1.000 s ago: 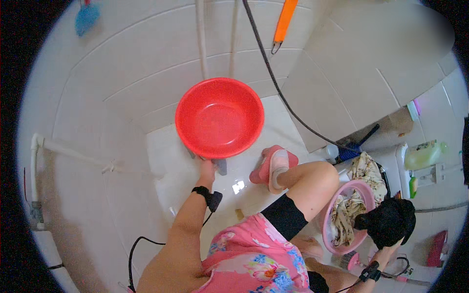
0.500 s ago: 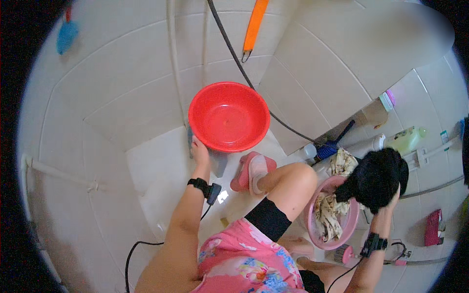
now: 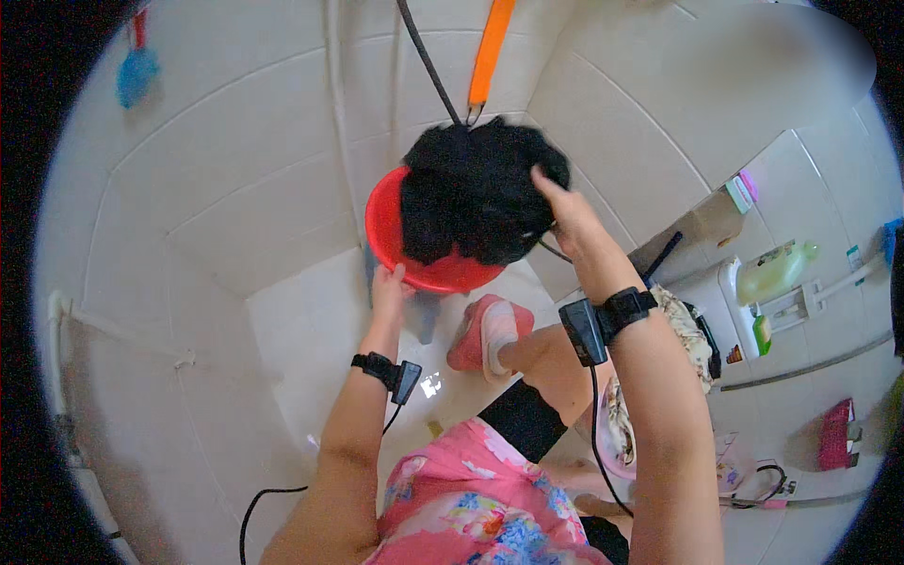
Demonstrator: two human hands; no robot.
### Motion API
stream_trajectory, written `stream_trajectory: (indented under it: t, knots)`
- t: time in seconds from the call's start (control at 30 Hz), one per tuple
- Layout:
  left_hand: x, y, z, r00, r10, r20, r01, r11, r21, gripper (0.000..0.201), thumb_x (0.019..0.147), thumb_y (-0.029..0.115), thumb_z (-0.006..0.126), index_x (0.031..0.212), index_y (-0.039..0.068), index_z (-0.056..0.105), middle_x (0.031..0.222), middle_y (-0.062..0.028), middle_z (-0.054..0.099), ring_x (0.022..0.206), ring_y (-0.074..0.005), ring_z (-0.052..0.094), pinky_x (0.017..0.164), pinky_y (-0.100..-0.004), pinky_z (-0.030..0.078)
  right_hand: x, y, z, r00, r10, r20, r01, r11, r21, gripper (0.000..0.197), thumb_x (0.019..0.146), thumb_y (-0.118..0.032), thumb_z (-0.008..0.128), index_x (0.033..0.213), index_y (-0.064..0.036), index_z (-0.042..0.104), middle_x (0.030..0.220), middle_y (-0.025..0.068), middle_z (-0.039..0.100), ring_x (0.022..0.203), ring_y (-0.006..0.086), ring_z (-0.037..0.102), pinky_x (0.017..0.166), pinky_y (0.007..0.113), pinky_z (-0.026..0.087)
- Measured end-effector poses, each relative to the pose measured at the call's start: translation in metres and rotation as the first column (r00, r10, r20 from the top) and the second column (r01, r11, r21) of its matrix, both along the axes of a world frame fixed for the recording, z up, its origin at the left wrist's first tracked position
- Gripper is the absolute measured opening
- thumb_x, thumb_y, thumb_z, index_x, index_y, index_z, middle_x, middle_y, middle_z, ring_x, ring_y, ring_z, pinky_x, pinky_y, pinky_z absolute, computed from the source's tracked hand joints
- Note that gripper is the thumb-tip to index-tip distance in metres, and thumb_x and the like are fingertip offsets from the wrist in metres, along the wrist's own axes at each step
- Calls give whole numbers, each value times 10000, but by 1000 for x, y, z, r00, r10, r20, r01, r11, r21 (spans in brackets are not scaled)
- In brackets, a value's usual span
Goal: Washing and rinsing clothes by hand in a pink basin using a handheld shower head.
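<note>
My left hand [image 3: 388, 285] grips the near rim of a red plastic basin [image 3: 380, 218], fingers on its edge. Over the basin my right hand [image 3: 568, 215] holds a bunched black cloth [image 3: 482, 193], thumb on top of it. The cloth covers most of the basin's opening and its far rim. What kind of garment it is, if one, I cannot make out. Under the basin a grey-blue support [image 3: 426, 318] shows in part.
Past my right forearm, a pink basin [image 3: 605, 435] holding cream patterned cloth [image 3: 617, 414] is half hidden. More such cloth [image 3: 686, 334] lies near a white container [image 3: 725, 306] and a pale green bottle [image 3: 778, 271]. A dark hose [image 3: 428, 61] and an orange strap [image 3: 490, 56] hang by the tiled wall.
My right hand has swung left with the black cloth, from above the pink basin to over the red one. My left hand stays at the red basin's rim.
</note>
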State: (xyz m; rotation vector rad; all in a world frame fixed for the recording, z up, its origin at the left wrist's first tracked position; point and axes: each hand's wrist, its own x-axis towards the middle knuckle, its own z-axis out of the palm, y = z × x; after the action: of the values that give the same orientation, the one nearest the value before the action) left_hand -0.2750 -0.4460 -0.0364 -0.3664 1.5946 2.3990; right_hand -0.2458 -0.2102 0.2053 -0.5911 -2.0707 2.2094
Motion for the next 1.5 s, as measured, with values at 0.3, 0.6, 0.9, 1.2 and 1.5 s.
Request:
stream_trajectory:
  t: [0.3, 0.6, 0.9, 1.2, 1.5]
  knots:
    - [-13, -30, -28, 992, -99, 81, 99, 995, 9, 360, 941, 207, 513, 1281, 113, 441, 1158, -80, 577, 934, -228, 592, 818, -429, 498, 116, 97, -1, 985, 13, 172, -44, 983, 180, 598, 893, -392, 606, 1368, -75, 429, 1380, 75, 445, 1270, 234, 414, 1055, 487, 283]
    - [-15, 44, 64, 881, -83, -466, -95, 934, -345, 421, 894, 126, 580, 1276, -5, 459, 1274, -146, 504, 1176, -228, 480, 1030, -348, 353, 373, 236, -20, 866, -404, 295, 267, 872, 410, 465, 896, -389, 589, 1276, -128, 529, 1250, 13, 543, 1127, 157, 494, 925, 387, 412]
    - [138, 298, 196, 99, -871, -482, 773, 372, -513, 253, 933, 189, 551, 1137, 39, 573, 1060, -35, 598, 1016, -128, 524, 912, -287, 406, 514, 249, -190, 833, -375, 407, -70, 658, 750, 611, 805, -360, 675, 1353, -177, 475, 1388, 143, 449, 1287, 352, 404, 1010, 487, 377]
    - [284, 432, 56, -692, -685, 227, -268, -48, -962, 1155, 522, 340, 862, 1481, 235, 228, 1550, -197, -6, 1416, -434, -11, 1083, -652, 76, 474, 182, -212, 539, -370, 757, -497, 586, 640, 917, 785, -384, 686, 1492, -328, 104, 1551, 164, 73, 1417, 413, 67, 1089, 628, 157]
    - [287, 478, -20, -646, -554, 525, -466, -259, -846, 1070, 579, 468, 832, 1463, 281, 261, 1551, -172, -13, 1408, -441, 4, 1109, -575, 185, 482, 206, -227, 700, -453, 552, -134, 676, 725, 787, 771, -325, 689, 1455, -273, 303, 1530, 139, 194, 1391, 457, 119, 1078, 661, 82]
